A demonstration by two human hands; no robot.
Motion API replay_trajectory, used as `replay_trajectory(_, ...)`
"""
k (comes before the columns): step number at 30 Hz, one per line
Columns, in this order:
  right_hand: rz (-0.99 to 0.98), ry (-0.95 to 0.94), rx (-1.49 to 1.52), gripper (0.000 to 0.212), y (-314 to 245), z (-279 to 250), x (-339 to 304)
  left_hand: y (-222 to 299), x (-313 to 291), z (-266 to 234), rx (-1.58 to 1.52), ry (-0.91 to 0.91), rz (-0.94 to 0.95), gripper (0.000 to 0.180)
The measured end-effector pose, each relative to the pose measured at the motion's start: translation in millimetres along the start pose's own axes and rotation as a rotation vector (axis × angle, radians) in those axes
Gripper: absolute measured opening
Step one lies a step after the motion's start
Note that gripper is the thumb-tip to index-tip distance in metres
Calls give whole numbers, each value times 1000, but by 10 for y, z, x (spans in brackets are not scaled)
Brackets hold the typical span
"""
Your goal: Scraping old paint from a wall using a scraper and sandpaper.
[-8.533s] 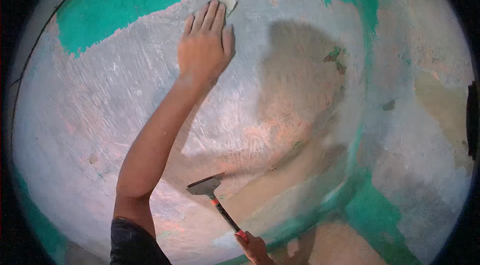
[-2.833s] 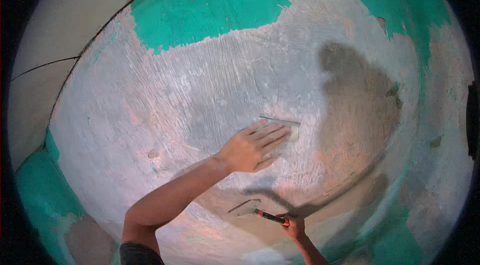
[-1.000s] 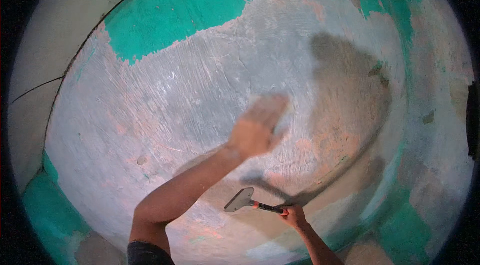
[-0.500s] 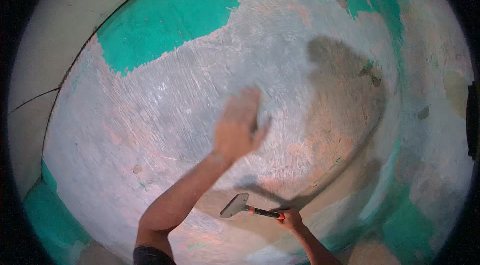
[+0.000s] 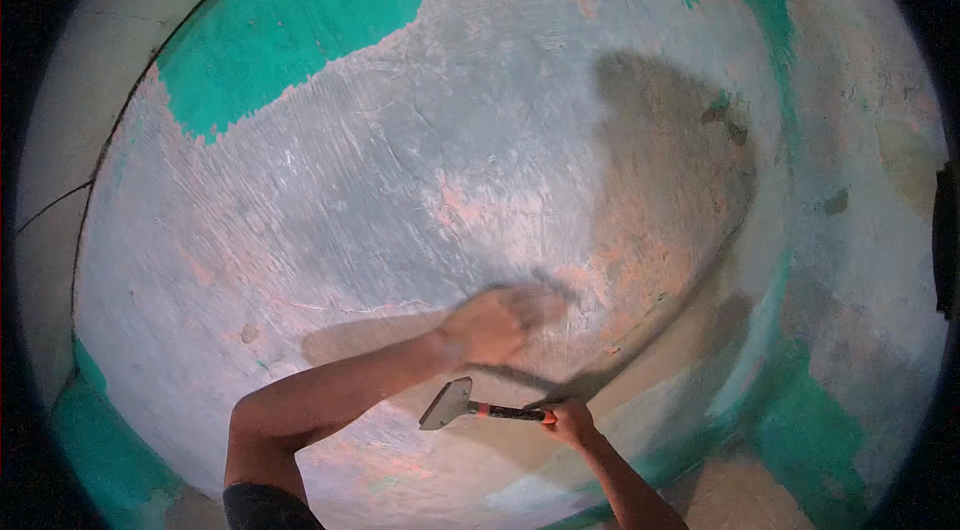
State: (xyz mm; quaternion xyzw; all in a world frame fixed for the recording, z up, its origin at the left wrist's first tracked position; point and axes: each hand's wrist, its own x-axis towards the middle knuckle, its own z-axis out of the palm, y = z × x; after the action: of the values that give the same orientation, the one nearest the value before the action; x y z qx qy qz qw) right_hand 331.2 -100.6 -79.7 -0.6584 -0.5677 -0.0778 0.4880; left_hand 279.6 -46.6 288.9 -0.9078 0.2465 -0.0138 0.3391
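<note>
A long-handled scraper (image 5: 507,412) with a wide flat metal blade and a black and orange handle is in my right hand (image 5: 572,424), low and right of the middle. Its blade points left, and my fingers wrap the handle's end. My left hand (image 5: 498,322) lies at or just over the wall (image 5: 400,180), fingers stretched to the right and smeared by motion; whether the palm touches is hard to tell. The wall surface is scraped to grey-white, with pinkish-orange patches and many streaks.
Green paint (image 5: 300,30) covers the upper part of the wall with a ragged edge. More green paint (image 5: 815,420) remains at the lower right. A pale panel (image 5: 110,40) with dark seams borders the left. My shadow falls across the right side.
My left hand has swept down and slightly right across the wall, its fingers turning from upward to rightward. The scraper in my right hand has shifted slightly left and up in view.
</note>
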Motion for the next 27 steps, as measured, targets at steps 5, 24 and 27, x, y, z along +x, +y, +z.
replay_trajectory(5,52,-25,46,25,43,-36,-99,-195,378,-686,38,500,-607,59)
replay_trajectory(24,69,71,71,18,-59,43,-66,256,982,143,193,478,-401,57)
replay_trajectory(27,72,-11,33,19,-109,25,7,500,817,743,-102,-21,272,57)
